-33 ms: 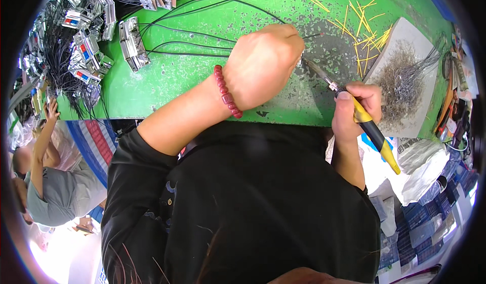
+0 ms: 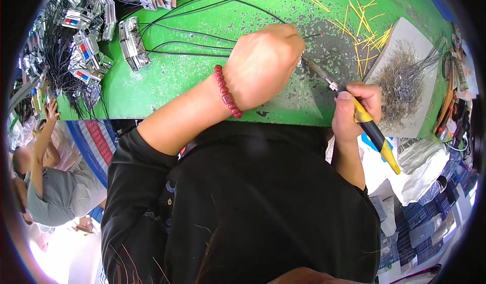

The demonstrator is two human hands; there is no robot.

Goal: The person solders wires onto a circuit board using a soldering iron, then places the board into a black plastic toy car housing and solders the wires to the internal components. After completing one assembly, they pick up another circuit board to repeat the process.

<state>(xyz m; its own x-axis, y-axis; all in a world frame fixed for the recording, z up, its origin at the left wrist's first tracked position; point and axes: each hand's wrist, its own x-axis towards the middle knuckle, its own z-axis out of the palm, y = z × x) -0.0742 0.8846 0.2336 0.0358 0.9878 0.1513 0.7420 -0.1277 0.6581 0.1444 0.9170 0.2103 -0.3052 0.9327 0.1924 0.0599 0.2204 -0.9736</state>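
Observation:
My left hand (image 2: pixel 266 66), a red bead bracelet on its wrist, is closed with its back toward me and its fingertips hidden. Thin black wires (image 2: pixel 202 54) run into it from a silver metal-cased part (image 2: pixel 133 44) lying to the left. Another wire end with a reddish tip (image 2: pixel 319 34) pokes out beyond the knuckles. In my right hand (image 2: pixel 354 106) is a yellow and black soldering iron (image 2: pixel 372 127), gripped like a pen. Its metal tip slants up and left to beside the left hand's fingers, where something small and shiny shows; contact cannot be made out.
Bundled metal-cased parts with black wires (image 2: pixel 83 51) crowd the left of the green table (image 2: pixel 177 91). Thin yellow tubes (image 2: pixel 362 25) lie scattered at the far right. Beside them a grey board (image 2: pixel 400 35) carries wire scraps. Another person (image 2: pixel 66 187) is at the left.

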